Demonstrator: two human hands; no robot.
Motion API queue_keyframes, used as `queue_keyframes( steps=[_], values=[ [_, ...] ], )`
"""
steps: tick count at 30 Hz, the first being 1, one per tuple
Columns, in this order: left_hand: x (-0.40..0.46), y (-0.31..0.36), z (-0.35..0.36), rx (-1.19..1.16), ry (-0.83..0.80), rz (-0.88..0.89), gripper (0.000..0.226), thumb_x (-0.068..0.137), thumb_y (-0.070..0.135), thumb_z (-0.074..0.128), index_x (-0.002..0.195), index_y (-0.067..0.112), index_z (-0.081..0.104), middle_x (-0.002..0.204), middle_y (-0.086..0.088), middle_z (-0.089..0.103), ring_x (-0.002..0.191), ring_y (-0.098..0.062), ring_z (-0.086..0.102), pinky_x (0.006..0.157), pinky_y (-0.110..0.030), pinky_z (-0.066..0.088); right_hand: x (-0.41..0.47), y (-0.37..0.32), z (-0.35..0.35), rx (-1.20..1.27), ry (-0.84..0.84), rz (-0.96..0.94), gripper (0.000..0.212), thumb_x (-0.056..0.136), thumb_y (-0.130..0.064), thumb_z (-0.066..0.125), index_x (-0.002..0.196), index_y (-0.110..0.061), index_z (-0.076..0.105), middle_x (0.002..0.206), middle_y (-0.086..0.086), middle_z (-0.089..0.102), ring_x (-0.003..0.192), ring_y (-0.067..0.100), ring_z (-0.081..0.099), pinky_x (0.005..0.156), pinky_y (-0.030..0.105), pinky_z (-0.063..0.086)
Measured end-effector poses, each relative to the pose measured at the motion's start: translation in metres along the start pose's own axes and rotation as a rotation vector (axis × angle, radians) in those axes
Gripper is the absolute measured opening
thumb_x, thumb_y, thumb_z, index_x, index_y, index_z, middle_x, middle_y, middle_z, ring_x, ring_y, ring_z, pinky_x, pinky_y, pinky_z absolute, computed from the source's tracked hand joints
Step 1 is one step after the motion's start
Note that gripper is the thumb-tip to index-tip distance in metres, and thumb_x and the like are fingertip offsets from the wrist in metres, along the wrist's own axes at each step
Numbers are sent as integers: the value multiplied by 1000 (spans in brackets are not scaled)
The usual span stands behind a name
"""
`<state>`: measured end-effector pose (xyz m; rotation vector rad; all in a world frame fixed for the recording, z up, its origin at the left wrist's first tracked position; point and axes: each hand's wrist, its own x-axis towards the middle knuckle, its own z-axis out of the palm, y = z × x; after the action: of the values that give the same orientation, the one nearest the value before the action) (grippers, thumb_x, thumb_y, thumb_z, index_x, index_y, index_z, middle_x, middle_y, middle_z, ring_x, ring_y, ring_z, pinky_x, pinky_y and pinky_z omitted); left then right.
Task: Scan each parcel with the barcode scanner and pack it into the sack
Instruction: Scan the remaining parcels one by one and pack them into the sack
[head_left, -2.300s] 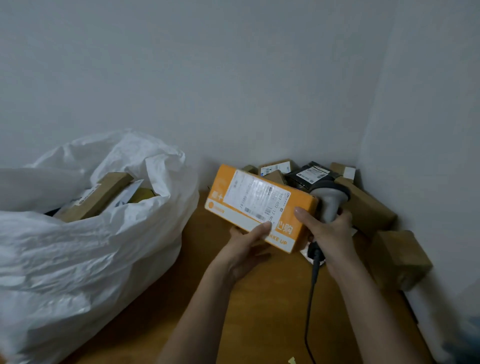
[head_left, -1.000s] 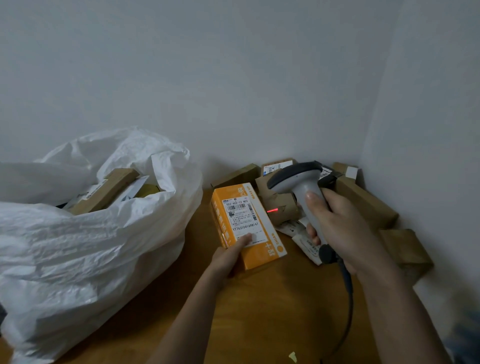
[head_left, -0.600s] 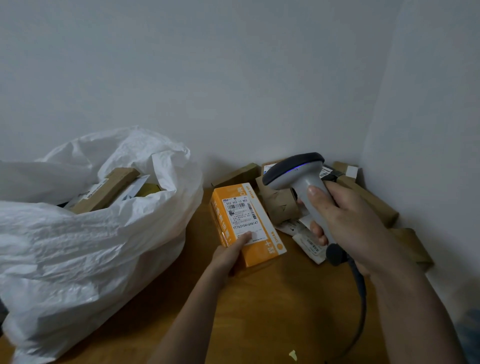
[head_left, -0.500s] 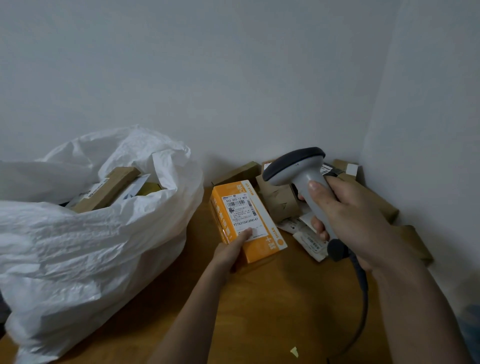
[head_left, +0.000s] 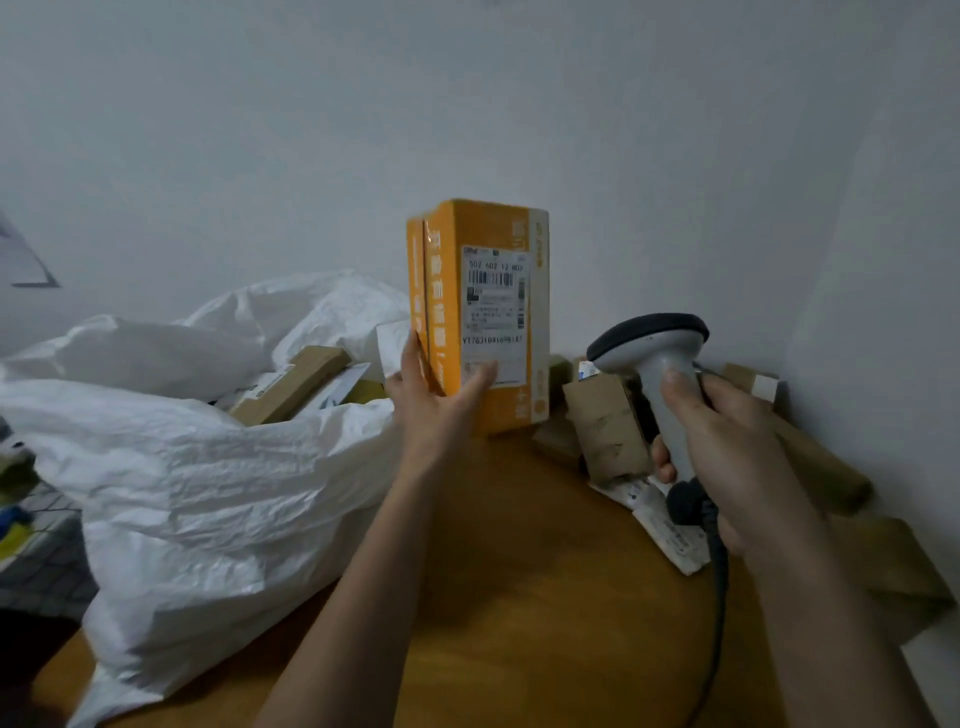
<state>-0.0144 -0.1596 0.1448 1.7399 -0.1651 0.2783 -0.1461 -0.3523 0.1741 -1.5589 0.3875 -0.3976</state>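
Note:
My left hand (head_left: 436, 410) grips the lower end of an orange parcel (head_left: 488, 249) and holds it upright in the air, its white shipping label facing me. My right hand (head_left: 727, 447) is closed around the handle of the grey barcode scanner (head_left: 649, 343), to the right of the parcel and lower; its black cable hangs down past my wrist. The white sack (head_left: 208, 467) lies open at the left with a brown box (head_left: 296, 384) and other parcels showing in its mouth.
A heap of brown cardboard parcels (head_left: 602, 421) and flat white mailers (head_left: 670, 530) fills the right corner against the walls. A long brown box (head_left: 826, 467) lies along the right wall. The wooden tabletop (head_left: 519, 597) shows between my arms.
My left hand has lifted the orange parcel off the table and stood it upright, closer to the sack. The scanner has swung away from the label and dropped to the right.

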Motion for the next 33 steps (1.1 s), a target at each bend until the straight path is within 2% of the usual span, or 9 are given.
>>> queue_keyframes(
  steps=[2,5,7,9,12,15,20,26,33],
  values=[
    [14,14,-21,175,146,142,95,72,51,79,149,42,25,134,-2,28,125,-20,38,98,-35,45,0,0,11,4,-42,2,29,101,-42,46,103,-17,61,57,3,57,49,14,54,47,28,44],
    [30,31,-54,419,357,307,95,69,56,73,149,44,23,137,-10,28,130,-27,33,108,-44,38,-1,0,28,-24,-106,6,27,101,-43,45,103,-19,59,57,3,58,48,13,54,49,30,44],
    [40,34,-76,647,508,335,90,69,58,70,148,42,30,139,-18,32,130,-35,33,111,-49,31,-1,0,38,-41,-134,0,28,101,-43,45,100,-19,59,57,4,58,48,13,54,51,31,45],
    [47,28,-94,871,564,230,83,76,50,71,148,40,32,148,-26,25,138,-44,23,117,-53,17,-2,1,47,-45,-159,1,30,100,-44,47,97,-17,60,57,4,58,48,13,54,51,31,45],
    [49,4,-115,1082,476,58,51,89,26,60,139,29,49,159,-23,10,147,-44,4,118,-57,0,-2,1,58,-34,-186,10,31,99,-43,49,94,-15,61,54,2,57,50,15,54,53,33,45],
    [52,-17,-126,1161,316,-86,47,96,16,47,143,18,45,162,-14,9,149,-36,-3,117,-63,-3,-1,2,65,-41,-189,13,29,99,-41,50,94,-14,61,57,3,57,53,17,55,52,32,45],
    [58,-17,-128,1223,333,-206,42,101,31,41,129,5,59,163,-18,-6,148,-39,-14,115,-58,-13,1,6,70,-61,-178,18,31,100,-40,48,92,-13,61,56,4,57,53,18,55,52,32,44],
    [58,-19,-103,1163,370,-20,38,101,34,44,120,6,61,162,-22,-3,149,-37,-12,118,-50,-13,7,11,63,-61,-147,40,28,101,-39,47,96,-15,61,61,10,56,53,18,53,50,31,43],
    [51,-33,-43,1075,201,234,30,98,25,53,117,4,59,160,-25,9,150,-36,-2,122,-43,-5,27,23,36,-63,-26,84,24,101,-38,46,97,-19,59,63,10,57,52,18,54,49,31,44]
  ],
)
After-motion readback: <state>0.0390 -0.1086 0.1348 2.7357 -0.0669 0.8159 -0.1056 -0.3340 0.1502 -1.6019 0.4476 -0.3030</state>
